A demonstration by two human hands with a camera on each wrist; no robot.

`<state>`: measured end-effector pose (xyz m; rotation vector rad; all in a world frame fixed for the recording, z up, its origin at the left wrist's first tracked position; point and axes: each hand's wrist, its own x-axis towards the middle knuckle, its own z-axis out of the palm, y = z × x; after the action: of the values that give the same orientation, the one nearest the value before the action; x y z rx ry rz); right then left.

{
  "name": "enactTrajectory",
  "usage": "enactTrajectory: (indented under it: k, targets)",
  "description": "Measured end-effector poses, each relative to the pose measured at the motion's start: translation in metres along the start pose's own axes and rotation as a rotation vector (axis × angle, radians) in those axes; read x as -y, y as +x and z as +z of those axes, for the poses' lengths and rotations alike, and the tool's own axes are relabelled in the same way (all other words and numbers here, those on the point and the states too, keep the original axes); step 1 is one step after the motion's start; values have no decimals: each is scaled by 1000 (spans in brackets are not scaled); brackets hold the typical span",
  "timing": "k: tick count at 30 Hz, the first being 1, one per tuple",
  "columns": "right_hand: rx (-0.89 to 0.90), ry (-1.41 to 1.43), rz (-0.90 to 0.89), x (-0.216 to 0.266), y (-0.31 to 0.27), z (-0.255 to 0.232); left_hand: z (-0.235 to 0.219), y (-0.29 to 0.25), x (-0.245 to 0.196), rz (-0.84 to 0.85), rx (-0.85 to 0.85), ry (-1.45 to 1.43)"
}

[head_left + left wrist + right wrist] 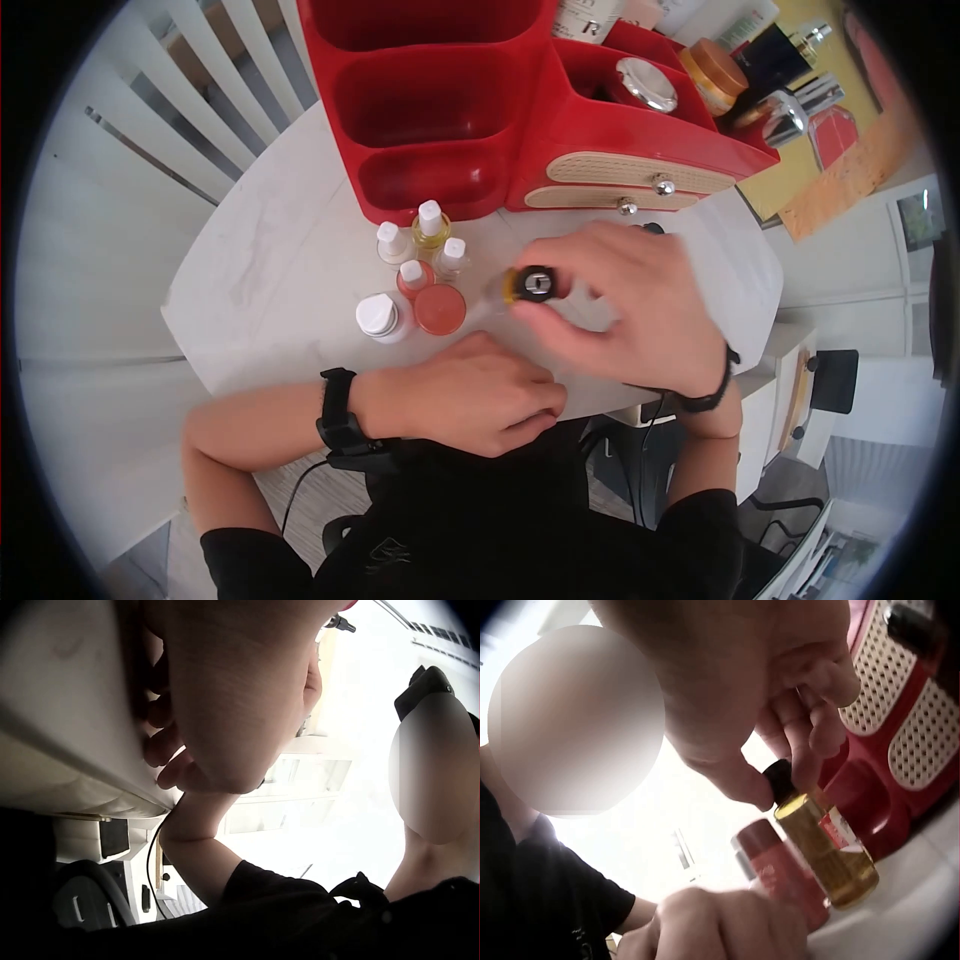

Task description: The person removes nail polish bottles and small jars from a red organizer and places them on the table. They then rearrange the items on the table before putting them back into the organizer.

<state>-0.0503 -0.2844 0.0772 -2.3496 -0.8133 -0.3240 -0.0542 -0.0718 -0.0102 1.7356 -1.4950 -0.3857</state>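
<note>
My right hand (640, 300) pinches the black cap of a small bottle of yellow liquid (829, 859) between thumb and fingers. In the right wrist view the bottle hangs slightly tilted beside a pink bottle (776, 870). My left hand (475, 395) rests at the table's front edge with its fingers loosely curled, holding nothing. Left of the pinched bottle stands a group: a pink-capped bottle (440, 309), a white-capped bottle (378, 315) and several small bottles with white caps, one of them yellow (431, 228).
A red organizer (430, 150) with three hollows and two woven-front drawers stands at the back of the white table (270, 250). Its right side holds cosmetics, including a silver-lidded jar (646, 85) and an amber-lidded jar (712, 75). A slatted white chair back is at the left.
</note>
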Motion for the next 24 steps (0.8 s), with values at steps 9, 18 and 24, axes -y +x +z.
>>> enactTrajectory:
  k: [9, 18, 24]
  targets:
    - [-83, -481, 13, -11, -3, -35, -2, 1, -2, -41, 68, 18]
    - [-103, -481, 26, 0, 0, -36, -3, 4, -2, -21, 42, 15]
    - [24, -191, -200, 13, 10, 19, 9, 2, 4, 30, -50, -88]
